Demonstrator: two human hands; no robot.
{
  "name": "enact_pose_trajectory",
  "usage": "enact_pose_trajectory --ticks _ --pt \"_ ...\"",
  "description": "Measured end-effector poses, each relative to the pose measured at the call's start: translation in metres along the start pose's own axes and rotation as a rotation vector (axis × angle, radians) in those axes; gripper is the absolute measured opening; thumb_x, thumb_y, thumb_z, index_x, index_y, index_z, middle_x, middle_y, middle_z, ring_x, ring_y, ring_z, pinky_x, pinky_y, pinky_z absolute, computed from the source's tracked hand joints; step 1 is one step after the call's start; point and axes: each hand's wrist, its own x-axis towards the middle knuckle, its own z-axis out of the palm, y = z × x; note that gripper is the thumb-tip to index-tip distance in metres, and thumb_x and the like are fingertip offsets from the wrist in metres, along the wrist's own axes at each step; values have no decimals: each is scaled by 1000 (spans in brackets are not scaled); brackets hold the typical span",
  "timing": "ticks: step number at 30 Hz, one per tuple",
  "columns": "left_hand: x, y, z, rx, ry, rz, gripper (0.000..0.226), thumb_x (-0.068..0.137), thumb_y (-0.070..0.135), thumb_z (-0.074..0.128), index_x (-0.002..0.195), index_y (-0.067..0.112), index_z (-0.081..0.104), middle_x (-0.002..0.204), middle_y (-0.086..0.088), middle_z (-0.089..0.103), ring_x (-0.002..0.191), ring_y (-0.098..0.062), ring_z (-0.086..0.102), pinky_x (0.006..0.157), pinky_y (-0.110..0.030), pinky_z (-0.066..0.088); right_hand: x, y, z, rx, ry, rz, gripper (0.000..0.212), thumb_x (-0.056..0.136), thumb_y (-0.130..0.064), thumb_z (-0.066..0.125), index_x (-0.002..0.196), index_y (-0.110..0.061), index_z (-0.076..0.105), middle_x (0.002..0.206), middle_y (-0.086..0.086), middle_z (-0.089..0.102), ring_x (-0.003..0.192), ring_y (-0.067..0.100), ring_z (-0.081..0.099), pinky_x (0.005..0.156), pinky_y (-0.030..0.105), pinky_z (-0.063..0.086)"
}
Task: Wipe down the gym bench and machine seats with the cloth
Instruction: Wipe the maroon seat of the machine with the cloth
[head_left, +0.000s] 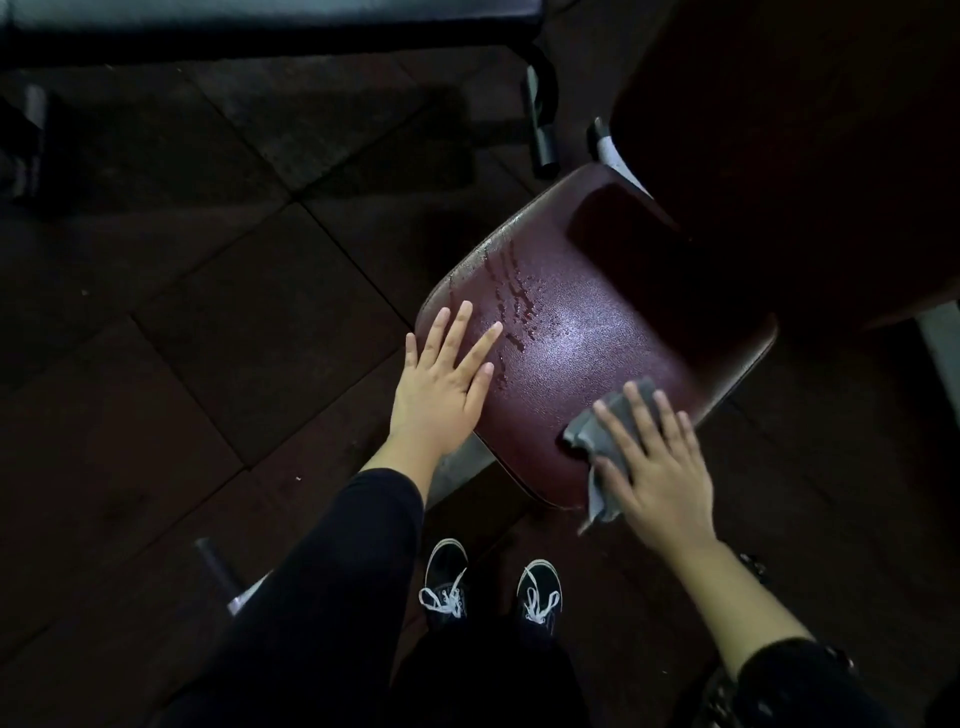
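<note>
A dark red padded machine seat (587, 322) fills the middle of the view, with wet droplets on its left part. My left hand (447, 379) rests flat on the seat's left edge, fingers straight and spread. My right hand (657, 467) presses a grey cloth (597, 441) onto the seat's near right corner with straight fingers; part of the cloth hangs over the edge. The seat's dark red back pad (810, 145) rises at the upper right.
A black bench (88, 21) crosses the top left, with a metal frame foot (543, 119) beside it. Dark rubber floor tiles (208, 312) lie all around. My two black shoes (491, 587) stand just below the seat. A metal peg (215, 566) sticks out at the lower left.
</note>
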Motion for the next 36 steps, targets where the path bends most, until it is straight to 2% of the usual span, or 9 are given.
enact_pose_trajectory --ticks 4,6,11,15,20,25,30,33,36 --pt "1 2 -1 -9 -18 -22 53 94 52 3 147 45 4 162 7 -5 149 -15 -10 117 -49 -6 55 -6 -12 65 9 224 59 94 -60 20 149 -38 23 159 -6 8 147 24 4 118 42 5" --pt "1 1 -1 -26 -29 -19 54 93 52 2 146 46 3 162 8 -5 148 -14 -11 117 -49 -7 72 -30 -11 71 19 241 58 95 -58 20 150 -37 18 159 -4 3 147 26 -1 118 41 -1" --pt "3 -2 3 -26 43 39 51 99 45 15 149 39 15 162 1 9 149 -21 4 115 -56 4 46 -79 1 23 13 -91 58 95 -51 33 150 -34 23 159 3 13 147 31 5 118 45 6" --pt "3 -4 3 -45 26 35 51 98 47 15 149 39 14 162 3 7 149 -20 2 115 -56 2 10 -38 1 -67 -20 -360 57 94 -49 36 149 -36 25 158 -1 20 146 28 14 117 45 14" --pt "1 -1 2 -48 10 16 51 97 49 9 148 43 9 161 7 -2 149 -15 -7 116 -51 -5 31 30 -16 -61 -53 -85 61 93 -52 30 150 -41 12 158 -1 20 147 24 9 117 44 13" --pt "2 0 1 -74 -5 -9 52 95 51 3 147 46 5 159 12 -10 147 -10 -13 115 -48 -10 75 -17 -18 -2 -36 60 58 96 -54 19 150 -34 15 159 -1 8 146 27 -4 118 42 -2" --pt "3 -3 1 -91 41 16 55 97 47 16 150 32 12 161 6 6 149 -15 3 115 -52 1 51 -50 -6 -19 -69 -351 56 96 -48 33 149 -34 24 159 1 16 147 33 7 117 47 9" --pt "4 -4 -6 -77 -31 -12 60 92 53 6 148 34 0 157 12 -8 145 -8 -12 116 -47 -5 34 -16 -13 -48 -101 -538 57 95 -43 36 150 -34 23 159 -2 18 147 28 10 118 44 11" --pt "5 1 -11 -54 -105 -44 63 86 56 -6 146 36 -11 154 15 -20 141 -5 -24 116 -43 -12 36 26 -21 -65 -130 -495 58 95 -43 34 150 -36 18 158 -2 22 147 26 9 118 42 10"
